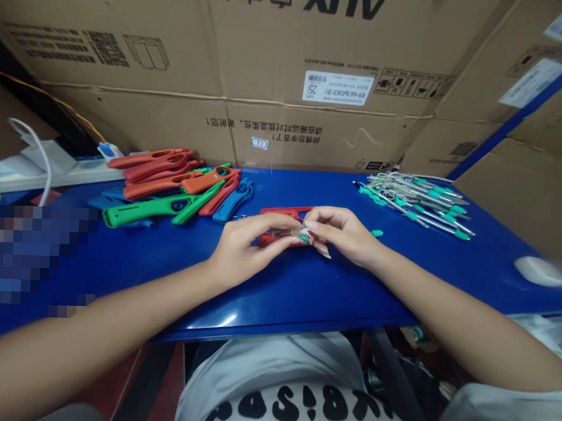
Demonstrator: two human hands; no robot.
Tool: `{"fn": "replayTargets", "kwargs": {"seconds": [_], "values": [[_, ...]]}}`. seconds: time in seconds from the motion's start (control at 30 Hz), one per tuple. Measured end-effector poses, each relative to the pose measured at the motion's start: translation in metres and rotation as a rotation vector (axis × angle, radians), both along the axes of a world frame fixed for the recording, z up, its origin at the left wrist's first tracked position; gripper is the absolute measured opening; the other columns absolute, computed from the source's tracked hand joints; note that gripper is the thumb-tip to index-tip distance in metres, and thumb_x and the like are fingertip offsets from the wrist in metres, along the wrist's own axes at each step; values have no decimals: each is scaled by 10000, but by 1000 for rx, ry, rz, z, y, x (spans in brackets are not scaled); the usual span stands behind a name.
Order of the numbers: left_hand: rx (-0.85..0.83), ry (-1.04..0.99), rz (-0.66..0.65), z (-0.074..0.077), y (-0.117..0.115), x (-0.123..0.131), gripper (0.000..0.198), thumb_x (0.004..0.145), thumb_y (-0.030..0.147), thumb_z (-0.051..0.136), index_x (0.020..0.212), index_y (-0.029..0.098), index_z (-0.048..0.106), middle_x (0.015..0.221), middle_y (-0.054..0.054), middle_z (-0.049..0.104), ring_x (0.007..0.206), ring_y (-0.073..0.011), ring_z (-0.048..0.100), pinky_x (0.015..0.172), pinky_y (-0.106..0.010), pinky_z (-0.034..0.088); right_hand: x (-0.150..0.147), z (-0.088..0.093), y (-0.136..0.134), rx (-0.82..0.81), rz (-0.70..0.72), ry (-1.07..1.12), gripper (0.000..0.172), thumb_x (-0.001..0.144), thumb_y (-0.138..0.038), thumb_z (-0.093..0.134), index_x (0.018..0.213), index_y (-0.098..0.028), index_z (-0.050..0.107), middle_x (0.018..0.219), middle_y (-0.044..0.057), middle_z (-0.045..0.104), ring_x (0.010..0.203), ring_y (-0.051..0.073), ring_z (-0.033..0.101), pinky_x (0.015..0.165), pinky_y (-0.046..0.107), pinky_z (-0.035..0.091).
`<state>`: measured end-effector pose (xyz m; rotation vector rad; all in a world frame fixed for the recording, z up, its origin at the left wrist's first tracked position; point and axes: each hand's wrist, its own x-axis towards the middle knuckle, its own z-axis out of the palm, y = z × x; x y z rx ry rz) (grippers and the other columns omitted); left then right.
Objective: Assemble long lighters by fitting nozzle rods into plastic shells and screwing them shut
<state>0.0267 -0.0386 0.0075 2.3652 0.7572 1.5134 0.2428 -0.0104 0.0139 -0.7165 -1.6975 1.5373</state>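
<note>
Lone head-worn view, forward and down (fairly near) onto left hand (240, 247), right hand (347, 234) and blue table (278, 290).

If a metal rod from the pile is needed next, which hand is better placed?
Probably the right hand: it is nearer the metal rods, on its own side, while the left hand is nearer the colored handles. Both are occupied.

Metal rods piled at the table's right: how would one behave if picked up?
The metal rods look thin and straight, so one is likely stiff and fairly light. They lie crisscrossed, so lifting one may drag its neighbours. The green pieces on them look wider than the metal, which would probably check rolling.
</note>
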Motion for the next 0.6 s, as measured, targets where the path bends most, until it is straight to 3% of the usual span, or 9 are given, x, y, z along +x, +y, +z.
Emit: {"fn": "replayTargets", "kwargs": {"seconds": [0.2,0.33,0.47,0.6], "values": [[-7,-6,4,-4,1,0,161,874,204,769,1023,165,721,977,-39,798,837,-133,761,804,-194,606,0,0,-1,42,28,-4,339,898,-471,703,825,-155,609,657,-24,605,442,53,479,416,190,364],[-141,-65,-14,-7,2,1,169,882,236,761,1033,170,726,980,-39,796,839,-141,765,803,-200,617,0,0,0,91,-38,-32,336,919,-481,677,832,-168,592,641,-39,568,440,54,454,414,199,353],[-351,-127,-37,-8,3,3,187,885,278,756,1030,160,742,993,-50,800,835,-147,770,787,-198,627,2,2,1,271,-195,-4,245,911,-414,707,973,-192,623,773,-27,581,549,67,497,478,207,414],[-460,-130,-49,-7,3,3,212,891,318,743,1034,161,760,1006,-62,801,844,-164,770,770,-220,632,6,3,1,544,-188,-69,159,916,-333,712,1011,-207,687,966,37,634,781,124,591,639,255,487]]}}
